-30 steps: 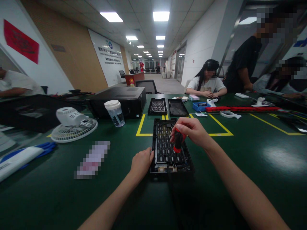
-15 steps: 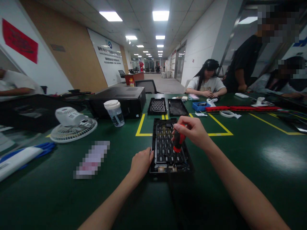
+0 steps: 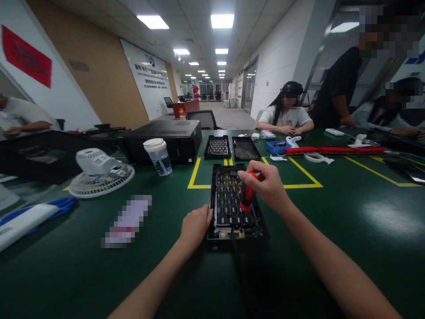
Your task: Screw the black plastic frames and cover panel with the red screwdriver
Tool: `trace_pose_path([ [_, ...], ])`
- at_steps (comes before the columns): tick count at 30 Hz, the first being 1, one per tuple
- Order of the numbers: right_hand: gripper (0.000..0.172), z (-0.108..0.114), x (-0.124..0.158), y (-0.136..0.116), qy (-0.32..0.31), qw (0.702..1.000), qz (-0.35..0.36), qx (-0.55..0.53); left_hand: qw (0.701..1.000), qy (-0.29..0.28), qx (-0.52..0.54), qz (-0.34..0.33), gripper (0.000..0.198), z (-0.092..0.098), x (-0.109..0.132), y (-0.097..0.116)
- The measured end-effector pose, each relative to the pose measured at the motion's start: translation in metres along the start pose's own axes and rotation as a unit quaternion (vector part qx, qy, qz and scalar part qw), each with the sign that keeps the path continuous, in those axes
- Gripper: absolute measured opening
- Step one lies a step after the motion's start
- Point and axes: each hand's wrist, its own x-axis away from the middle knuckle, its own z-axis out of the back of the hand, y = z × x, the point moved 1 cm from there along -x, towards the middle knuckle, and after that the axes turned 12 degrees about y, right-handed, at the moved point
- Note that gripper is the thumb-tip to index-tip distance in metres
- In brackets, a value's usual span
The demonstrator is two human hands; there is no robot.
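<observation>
My right hand [image 3: 267,184] grips a red and black screwdriver [image 3: 247,195], held nearly upright with its shaft pointing down at the near end of a black tray-like housing [image 3: 229,201]. Rows of dark oval cells fill the housing, and a small light-coloured part [image 3: 227,234] and dark wires lie along its near edge. On the housing's left side rests my left hand [image 3: 195,226], its fingers together against the rim. The exact spot under the screwdriver's tip is too small to make out.
Beyond the housing lie a second celled housing [image 3: 217,147] and a black cover [image 3: 246,148]. To the left are a lidded cup [image 3: 158,156], a black case [image 3: 166,137] and a white fan [image 3: 99,173]. A blue bin [image 3: 278,147] sits right, near a seated person [image 3: 287,115].
The screwdriver's lower end has shifted very slightly at the housing's near edge, still in my right hand. My left hand has stayed in place.
</observation>
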Motion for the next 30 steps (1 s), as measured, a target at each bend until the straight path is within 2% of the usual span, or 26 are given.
trace_pose_path([
  [5, 0.035, -0.0019, 0.0022, -0.0029, 0.015, 0.999, 0.026, 0.036, 1.000, -0.013, -0.006, 0.007, 0.037, 0.0013, 0.0011, 0.0015],
  [19, 0.038, -0.0050, 0.0042, -0.0054, 0.081, 0.990, 0.063, 0.098, 1.000, -0.005, -0.011, 0.005, 0.036, -0.0004, 0.0001, -0.0002],
  [30, 0.041, -0.0080, 0.0078, -0.0100, 0.132, 0.980, 0.070, 0.134, 1.000, -0.011, -0.011, 0.012, 0.036, 0.0010, 0.0009, 0.0009],
])
